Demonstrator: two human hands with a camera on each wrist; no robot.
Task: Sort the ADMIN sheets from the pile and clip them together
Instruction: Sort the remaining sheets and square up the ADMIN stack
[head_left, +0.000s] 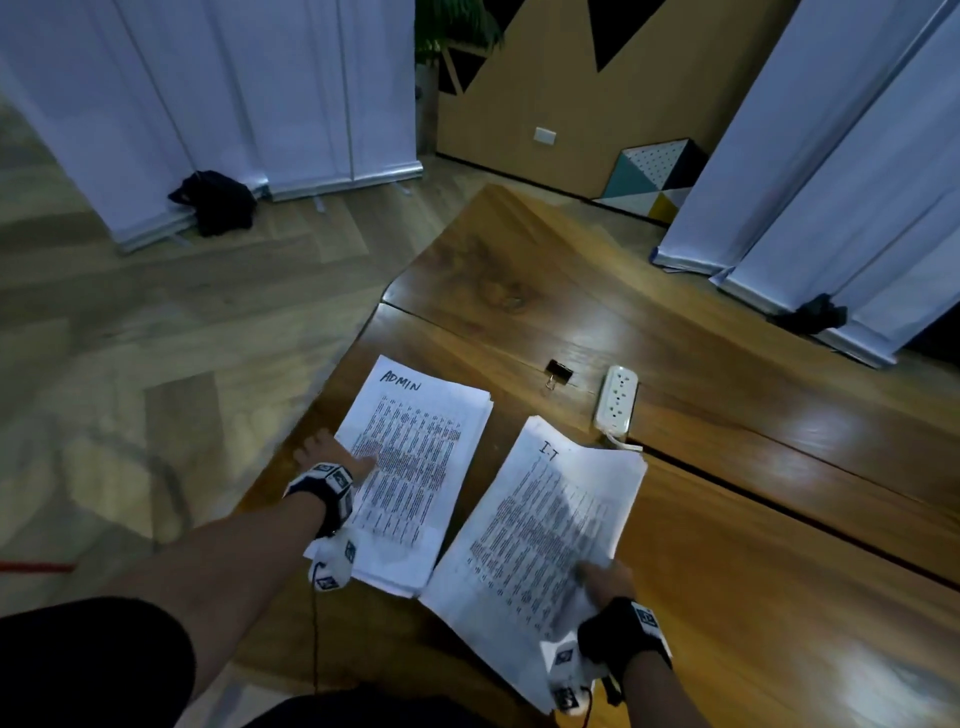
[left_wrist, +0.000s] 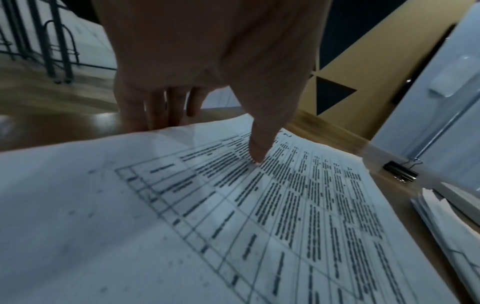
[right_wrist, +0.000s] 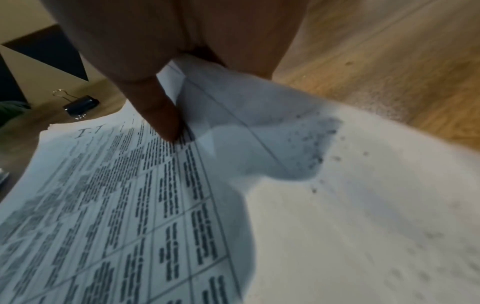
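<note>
Two paper stacks lie side by side on the wooden table (head_left: 727, 519). The left stack's top sheet is headed ADMIN (head_left: 410, 467). My left hand (head_left: 337, 449) holds its left edge, with the thumb (left_wrist: 257, 152) on the printed table and the fingers (left_wrist: 155, 111) behind the lifted edge. The right stack is headed I.T (head_left: 545, 519). My right hand (head_left: 605, 577) pinches the near right corner of its top sheet (right_wrist: 233, 115), which curls up under the thumb (right_wrist: 166, 119). A black binder clip (head_left: 558, 371) lies beyond both stacks, untouched.
A white power strip (head_left: 618, 400) lies right of the clip, close to the I.T stack's far corner. The table's left edge runs just beside the ADMIN stack, with floor beyond it. White roll-up banners stand behind and at the right.
</note>
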